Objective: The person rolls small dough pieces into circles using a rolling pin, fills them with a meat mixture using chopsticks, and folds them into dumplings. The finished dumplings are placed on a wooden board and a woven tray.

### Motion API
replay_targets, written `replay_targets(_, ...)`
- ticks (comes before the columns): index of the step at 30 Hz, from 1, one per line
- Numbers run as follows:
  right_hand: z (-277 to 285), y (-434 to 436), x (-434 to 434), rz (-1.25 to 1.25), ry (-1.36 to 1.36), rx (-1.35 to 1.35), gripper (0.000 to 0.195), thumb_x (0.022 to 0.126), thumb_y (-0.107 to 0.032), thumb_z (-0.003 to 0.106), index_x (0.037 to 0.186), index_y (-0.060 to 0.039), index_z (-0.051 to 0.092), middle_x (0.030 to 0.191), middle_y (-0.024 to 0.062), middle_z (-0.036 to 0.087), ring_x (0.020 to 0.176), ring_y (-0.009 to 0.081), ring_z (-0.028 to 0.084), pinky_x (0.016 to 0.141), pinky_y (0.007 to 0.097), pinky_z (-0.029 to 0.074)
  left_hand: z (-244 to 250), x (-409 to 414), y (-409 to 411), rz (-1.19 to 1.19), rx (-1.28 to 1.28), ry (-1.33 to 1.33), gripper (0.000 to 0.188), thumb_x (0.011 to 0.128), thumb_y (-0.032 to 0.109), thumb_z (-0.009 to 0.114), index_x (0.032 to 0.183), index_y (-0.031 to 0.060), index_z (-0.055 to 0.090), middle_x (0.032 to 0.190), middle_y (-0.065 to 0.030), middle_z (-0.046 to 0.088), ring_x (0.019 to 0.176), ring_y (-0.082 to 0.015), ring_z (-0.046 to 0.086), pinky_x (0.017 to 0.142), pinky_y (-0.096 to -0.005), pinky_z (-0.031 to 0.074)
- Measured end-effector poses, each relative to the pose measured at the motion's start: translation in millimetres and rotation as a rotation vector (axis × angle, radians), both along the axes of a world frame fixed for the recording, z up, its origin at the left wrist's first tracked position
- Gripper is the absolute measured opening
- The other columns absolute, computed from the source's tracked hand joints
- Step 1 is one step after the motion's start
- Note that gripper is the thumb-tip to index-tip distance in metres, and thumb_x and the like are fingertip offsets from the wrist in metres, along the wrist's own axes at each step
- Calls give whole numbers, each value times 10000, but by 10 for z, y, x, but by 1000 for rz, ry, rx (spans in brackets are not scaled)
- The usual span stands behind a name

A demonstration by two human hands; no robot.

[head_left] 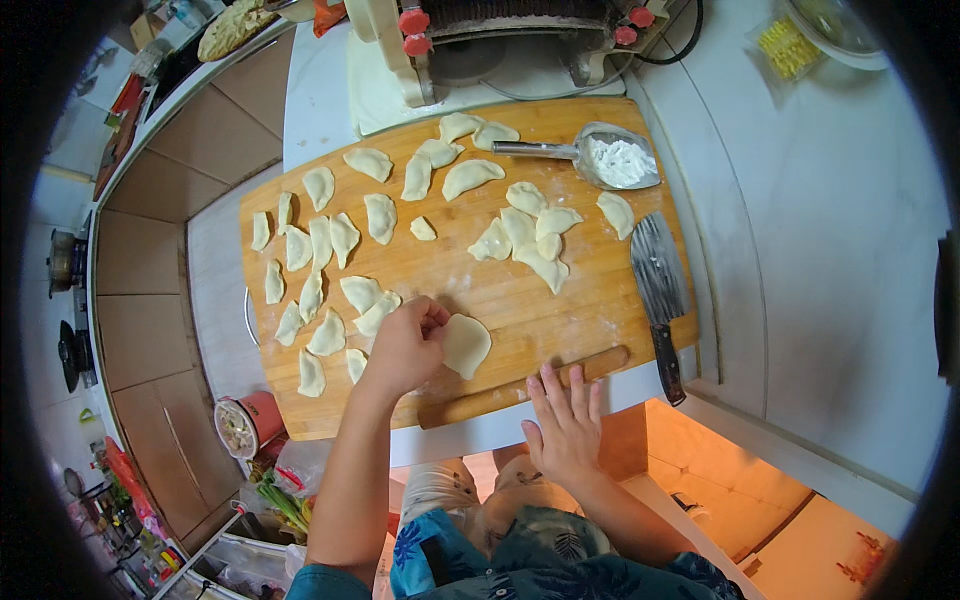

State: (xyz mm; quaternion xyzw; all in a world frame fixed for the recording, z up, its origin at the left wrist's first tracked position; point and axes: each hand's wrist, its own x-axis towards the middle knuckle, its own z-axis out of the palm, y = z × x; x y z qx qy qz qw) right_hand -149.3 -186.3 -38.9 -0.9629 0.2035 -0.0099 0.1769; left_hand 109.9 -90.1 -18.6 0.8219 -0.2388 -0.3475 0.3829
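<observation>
My left hand [411, 346] pinches the left edge of a flat dough wrapper [467, 346] near the front of the wooden board [585, 300]. Fingers spread, my right hand [564, 420] rests its fingertips on a wooden rolling pin [525, 386] that lies along the board's front edge. Folded dumplings [327, 334] are scattered over the left and back of the board. Right of centre is a cluster of dough pieces [525, 229], with some overlapping. A small dough piece [423, 229] lies alone near the middle.
A metal scoop of flour [619, 161] sits at the board's back right corner. Below it, a cleaver [660, 277] lies with its handle over the front edge. A machine with red knobs [517, 22] stands behind the board. A red bucket [259, 420] is at the lower left.
</observation>
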Motion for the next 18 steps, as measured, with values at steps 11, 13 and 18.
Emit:
replay_targets(11, 51, -32, 98, -15, -9, -39, 541, 987, -378, 537, 1485, -169, 501, 1602, 34, 376, 1512, 327, 235, 1221, 542, 86, -166, -333, 25, 229, 92, -159, 186, 853, 126, 683, 873, -57, 655, 680, -148, 679, 574, -213, 660, 574, -345, 519)
replay_targets(13, 20, -23, 94, -6, -4, -47, 542, 987, -379, 535, 1484, -166, 501, 1604, 36, 372, 1511, 328, 236, 1221, 542, 83, -31, -329, -17, 241, 177, -41, 203, 845, 152, 700, 852, -48, 671, 671, -163, 679, 559, -239, 664, 586, -359, 528)
replay_targets(18, 100, -144, 381, -25, -33, -42, 542, 979, -359, 543, 1478, -151, 501, 1602, 44, 372, 1492, 342, 270, 1203, 553, 150, 219, -270, -107, 25, 344, -181, 230, 796, 217, 737, 809, -12, 719, 736, -194, 703, 665, -318, 701, 651, -408, 547)
